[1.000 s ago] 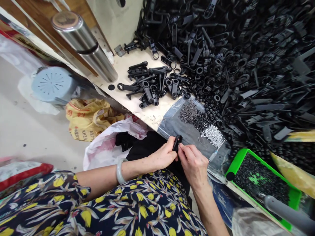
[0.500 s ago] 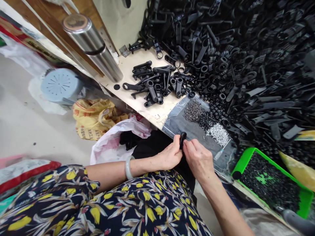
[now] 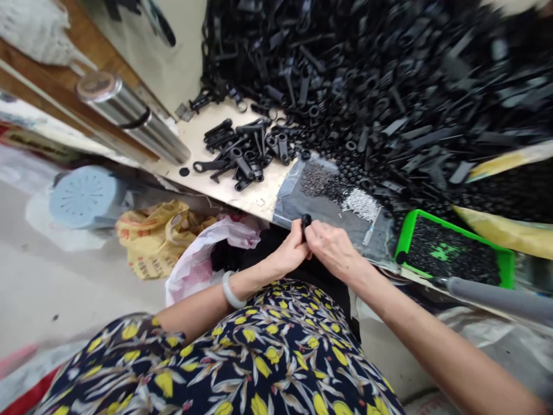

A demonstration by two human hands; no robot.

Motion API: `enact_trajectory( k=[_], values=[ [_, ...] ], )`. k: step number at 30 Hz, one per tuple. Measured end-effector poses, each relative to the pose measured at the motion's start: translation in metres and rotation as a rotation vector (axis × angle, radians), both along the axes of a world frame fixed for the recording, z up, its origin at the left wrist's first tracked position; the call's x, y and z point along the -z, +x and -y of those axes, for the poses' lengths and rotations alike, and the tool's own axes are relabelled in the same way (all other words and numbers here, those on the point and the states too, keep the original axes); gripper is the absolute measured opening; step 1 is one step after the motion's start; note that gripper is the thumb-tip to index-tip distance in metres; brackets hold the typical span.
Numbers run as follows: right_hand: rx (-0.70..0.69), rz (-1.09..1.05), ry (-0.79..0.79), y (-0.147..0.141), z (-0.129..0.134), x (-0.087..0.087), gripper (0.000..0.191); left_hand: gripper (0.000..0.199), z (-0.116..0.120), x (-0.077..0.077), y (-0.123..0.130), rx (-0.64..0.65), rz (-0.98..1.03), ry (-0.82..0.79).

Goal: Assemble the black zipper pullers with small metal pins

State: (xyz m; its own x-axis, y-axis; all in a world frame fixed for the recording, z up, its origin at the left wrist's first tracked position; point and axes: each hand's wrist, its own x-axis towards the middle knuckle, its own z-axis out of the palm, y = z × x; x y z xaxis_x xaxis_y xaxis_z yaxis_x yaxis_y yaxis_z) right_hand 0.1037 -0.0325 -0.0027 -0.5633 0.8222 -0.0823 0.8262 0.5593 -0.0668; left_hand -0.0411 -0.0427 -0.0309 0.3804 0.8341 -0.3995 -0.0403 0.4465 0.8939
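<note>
At the table's front edge my left hand (image 3: 288, 253) grips a black plastic part (image 3: 306, 219) with a rounded end, its lower portion hidden by fingers. My right hand (image 3: 330, 245) presses against the same part from the right, fingers closed together. Whether something small sits in those fingers is hidden. Just beyond the hands lies a dark grey mat (image 3: 328, 216). On it are brown small pieces (image 3: 317, 180), a heap of silvery pins (image 3: 362, 204) and a thin tool with a pale handle (image 3: 369, 233).
Black lever-like parts (image 3: 242, 151) form a small pile on the left. A huge heap of black parts (image 3: 380, 86) fills the back. A steel flask (image 3: 133, 118) stands left; a green tray (image 3: 455, 248) of black bits lies right. Below are a blue stool (image 3: 86, 196) and bags (image 3: 151, 236).
The view has shifted, so the table appears further left. Both hands stay together at the black part, and the right hand has turned slightly flatter against it.
</note>
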Motion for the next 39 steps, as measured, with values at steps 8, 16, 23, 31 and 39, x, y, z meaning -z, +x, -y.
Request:
enact_trajectory(
  k=[8,16,23,31,39],
  values=[
    [-0.093,-0.160,0.140,0.013,0.031,-0.002,0.038,0.040,-0.020,-0.007,-0.021,0.063,0.250,-0.253],
    [0.696,-0.156,0.305,0.112,-0.054,-0.007,0.034,0.034,-0.041,-0.026,-0.007,-0.064,0.138,-0.098],
    [0.655,-0.001,0.143,0.129,-0.088,0.009,0.027,0.031,-0.046,-0.028,0.017,-0.186,0.170,-0.140],
    [0.655,-0.496,0.410,0.153,-0.075,-0.003,0.025,0.037,-0.045,-0.021,0.022,-0.210,0.310,-0.174],
    [0.573,-1.025,0.358,0.067,-0.008,0.001,0.011,0.028,-0.039,-0.029,0.029,-0.224,0.427,-0.268]
  ],
)
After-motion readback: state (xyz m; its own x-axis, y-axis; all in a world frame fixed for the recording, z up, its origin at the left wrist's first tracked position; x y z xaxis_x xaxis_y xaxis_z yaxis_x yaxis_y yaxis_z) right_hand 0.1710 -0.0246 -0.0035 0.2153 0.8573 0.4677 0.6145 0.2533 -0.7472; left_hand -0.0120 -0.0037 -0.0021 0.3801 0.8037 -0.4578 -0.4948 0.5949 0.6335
